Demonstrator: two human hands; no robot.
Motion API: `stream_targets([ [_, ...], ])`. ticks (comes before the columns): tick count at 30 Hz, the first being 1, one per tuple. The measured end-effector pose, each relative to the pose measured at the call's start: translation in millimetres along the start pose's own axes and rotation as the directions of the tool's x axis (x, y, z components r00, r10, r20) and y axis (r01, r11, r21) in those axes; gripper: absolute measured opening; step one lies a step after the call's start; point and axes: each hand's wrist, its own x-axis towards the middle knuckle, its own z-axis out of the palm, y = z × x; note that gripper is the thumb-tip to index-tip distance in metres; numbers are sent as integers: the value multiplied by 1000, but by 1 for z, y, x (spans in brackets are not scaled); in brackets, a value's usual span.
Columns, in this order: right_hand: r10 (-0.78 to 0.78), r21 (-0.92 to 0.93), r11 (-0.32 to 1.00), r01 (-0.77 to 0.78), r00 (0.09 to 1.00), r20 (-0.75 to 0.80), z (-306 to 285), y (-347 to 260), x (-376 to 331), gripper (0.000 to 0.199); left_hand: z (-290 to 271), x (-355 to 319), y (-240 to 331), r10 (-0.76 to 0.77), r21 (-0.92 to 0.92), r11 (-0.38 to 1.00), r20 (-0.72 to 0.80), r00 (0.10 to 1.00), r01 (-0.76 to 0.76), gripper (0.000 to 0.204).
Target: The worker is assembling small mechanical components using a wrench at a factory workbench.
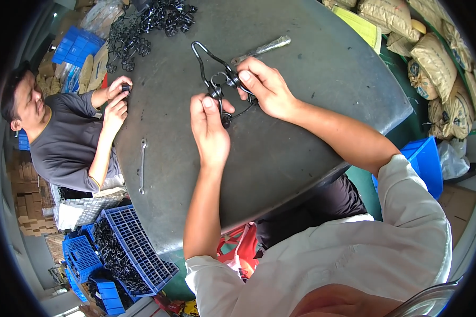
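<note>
Head: left hand [211, 127] and right hand [268, 90] pinch wirework [216, 91].

Black wire part [216, 91] bars gap between hands [212, 132]; passage between forearms over tabletop [272, 164]; wrench [142, 166] obstructs left

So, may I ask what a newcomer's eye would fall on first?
Most likely the bent black wire piece between the left grip and right grip, above the grey tabletop. Next, perhaps, the heap of black parts at its far left, and the dark-shirted co-worker by its left edge.
</note>
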Motion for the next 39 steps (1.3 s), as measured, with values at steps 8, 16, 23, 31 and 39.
stream_targets([
  [8,-331,-55,942,330,944,7,1,-19,-12,25,6,-16,0,276,-11,961,-78,958,-277,31],
  [16,-344,-123,932,340,939,-16,1,-19,-9,29,7,-15,-2,311,-12,950,-71,948,-312,31],
  [23,-243,-164,955,248,969,47,1,-19,-5,34,6,-13,-7,234,-108,963,-113,966,-246,31],
  [31,32,-159,987,-23,998,58,-1,-9,-3,28,11,-9,-13,-26,-360,933,-144,989,-28,30],
  [39,158,-219,968,-126,978,134,-5,-19,0,22,12,-9,-13,-108,-365,930,-143,984,49,31],
])
